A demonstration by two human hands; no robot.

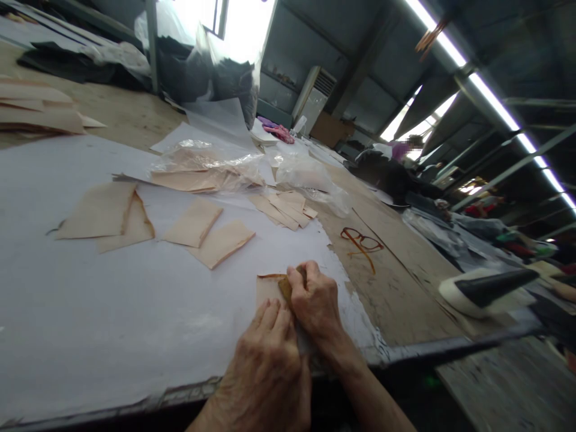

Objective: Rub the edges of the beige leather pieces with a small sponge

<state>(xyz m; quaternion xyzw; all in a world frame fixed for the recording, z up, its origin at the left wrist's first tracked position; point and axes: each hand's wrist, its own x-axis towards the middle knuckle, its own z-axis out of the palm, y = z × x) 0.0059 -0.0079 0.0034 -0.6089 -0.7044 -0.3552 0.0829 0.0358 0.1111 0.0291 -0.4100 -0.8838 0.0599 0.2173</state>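
Observation:
A small beige sheet (265, 289) with a brown strip along its far edge lies on the white paper in front of me. My left hand (270, 351) rests on it, fingers stretched out and pressing it flat. Pinched in my right hand (317, 297) is a small flat yellow-brown piece (285, 289), which touches the sheet beside its brown edge. I cannot make out its exact kind, as my fingers cover much of it. Farther off, two similar beige pieces (227, 243) overlap, and a larger overlapping pair (101, 210) lies to the left.
More beige pieces (285, 209) lie behind, near clear plastic bags (315, 180). Eyeglasses (362, 241) sit on the brown tabletop (396, 282) at right, with a white and black cone-shaped object (486, 291) beyond. Beige sheets (40, 111) are stacked far left. A person (396, 162) is in the background.

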